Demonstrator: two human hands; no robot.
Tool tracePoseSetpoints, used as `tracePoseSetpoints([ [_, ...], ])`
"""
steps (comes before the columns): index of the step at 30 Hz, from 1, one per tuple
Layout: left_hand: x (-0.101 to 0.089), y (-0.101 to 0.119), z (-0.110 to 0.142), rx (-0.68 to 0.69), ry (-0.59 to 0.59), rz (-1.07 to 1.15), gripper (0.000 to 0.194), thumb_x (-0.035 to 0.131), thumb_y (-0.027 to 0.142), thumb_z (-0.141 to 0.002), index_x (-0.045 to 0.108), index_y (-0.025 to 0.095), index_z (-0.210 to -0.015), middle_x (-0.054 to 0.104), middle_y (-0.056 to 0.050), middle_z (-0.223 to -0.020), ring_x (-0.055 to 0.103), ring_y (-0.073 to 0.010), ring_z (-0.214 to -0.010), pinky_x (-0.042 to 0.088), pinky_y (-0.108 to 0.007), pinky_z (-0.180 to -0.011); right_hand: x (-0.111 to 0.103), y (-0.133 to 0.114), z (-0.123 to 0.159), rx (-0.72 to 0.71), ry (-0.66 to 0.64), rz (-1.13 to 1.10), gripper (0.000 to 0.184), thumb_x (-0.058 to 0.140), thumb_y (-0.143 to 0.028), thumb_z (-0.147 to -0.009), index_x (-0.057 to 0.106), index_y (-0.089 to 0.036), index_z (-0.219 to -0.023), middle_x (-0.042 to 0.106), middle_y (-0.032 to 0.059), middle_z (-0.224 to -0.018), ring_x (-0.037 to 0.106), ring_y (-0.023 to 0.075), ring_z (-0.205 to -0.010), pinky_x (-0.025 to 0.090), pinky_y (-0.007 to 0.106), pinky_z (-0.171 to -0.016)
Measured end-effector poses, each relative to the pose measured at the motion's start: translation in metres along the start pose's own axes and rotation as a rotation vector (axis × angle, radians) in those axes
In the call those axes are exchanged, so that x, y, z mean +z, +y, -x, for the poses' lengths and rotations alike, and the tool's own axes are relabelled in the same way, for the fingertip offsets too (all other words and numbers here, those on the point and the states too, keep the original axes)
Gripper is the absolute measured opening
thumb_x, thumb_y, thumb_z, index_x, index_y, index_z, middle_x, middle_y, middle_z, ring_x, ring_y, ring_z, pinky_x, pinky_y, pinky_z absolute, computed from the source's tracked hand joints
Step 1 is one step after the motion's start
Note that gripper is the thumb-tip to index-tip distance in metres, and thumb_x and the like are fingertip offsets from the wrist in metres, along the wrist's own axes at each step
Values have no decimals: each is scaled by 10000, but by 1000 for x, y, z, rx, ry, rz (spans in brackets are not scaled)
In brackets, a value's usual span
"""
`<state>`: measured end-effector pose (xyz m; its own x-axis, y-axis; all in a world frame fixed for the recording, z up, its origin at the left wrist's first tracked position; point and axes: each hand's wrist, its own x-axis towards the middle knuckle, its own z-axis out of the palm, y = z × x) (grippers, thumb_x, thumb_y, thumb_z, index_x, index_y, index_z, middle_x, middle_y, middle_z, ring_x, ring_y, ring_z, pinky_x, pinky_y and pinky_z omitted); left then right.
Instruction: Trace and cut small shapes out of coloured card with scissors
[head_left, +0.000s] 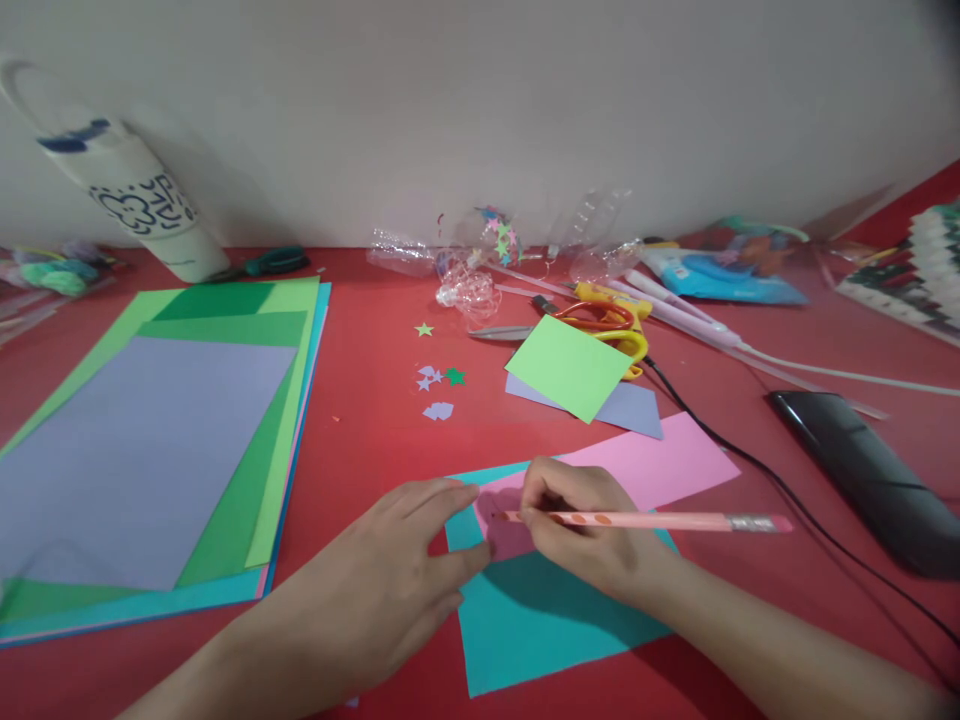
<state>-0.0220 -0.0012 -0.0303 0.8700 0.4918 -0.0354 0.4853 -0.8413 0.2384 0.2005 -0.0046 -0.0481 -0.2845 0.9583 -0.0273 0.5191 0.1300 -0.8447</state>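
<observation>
A pink pencil [660, 520] with orange spots and a pink eraser lies in the grip of my right hand [589, 525]. Its tip touches a small piece of pink paper [506, 540], or stays just above it; I cannot tell which. My left hand [409, 565] rests flat with fingers apart, thumb and forefinger pressing the pink piece's left edge. Beneath both is a turquoise sheet [555, 630]. A pink strip [660, 460] extends behind my right hand. Farther back, a light green square [570, 365] overlaps a lavender piece [634, 408].
Stacked coloured sheets [150, 460] cover the left side, near a white bottle [142, 200]. Small paper stars [455, 377] lie mid-table. Scissors [502, 333], yellow-handled tool [637, 345], glue gun [682, 310], black cable [705, 430] and dark phone [862, 480] occupy the right.
</observation>
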Motion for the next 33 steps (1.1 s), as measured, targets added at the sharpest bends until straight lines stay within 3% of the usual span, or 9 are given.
tracePoseSetpoints([
  [17,-2,0,-1,-15,-23,15,369,469,191,-902,549,261,-1255,466,-156,-1381,429,-316,-1291,449,-522,-991,2,-3,-1,-72,-20,13,107,467,-133,-748,506,-202,-675,520,-48,-559,455,96,-500,317,189,-461],
  [33,-1,0,-1,0,-31,-13,383,463,175,-897,534,243,-1268,458,-178,-1390,419,-330,-1299,443,-529,-992,0,-1,4,6,109,68,126,452,-155,-715,425,-215,-606,461,-60,-505,438,97,-455,327,182,-421],
])
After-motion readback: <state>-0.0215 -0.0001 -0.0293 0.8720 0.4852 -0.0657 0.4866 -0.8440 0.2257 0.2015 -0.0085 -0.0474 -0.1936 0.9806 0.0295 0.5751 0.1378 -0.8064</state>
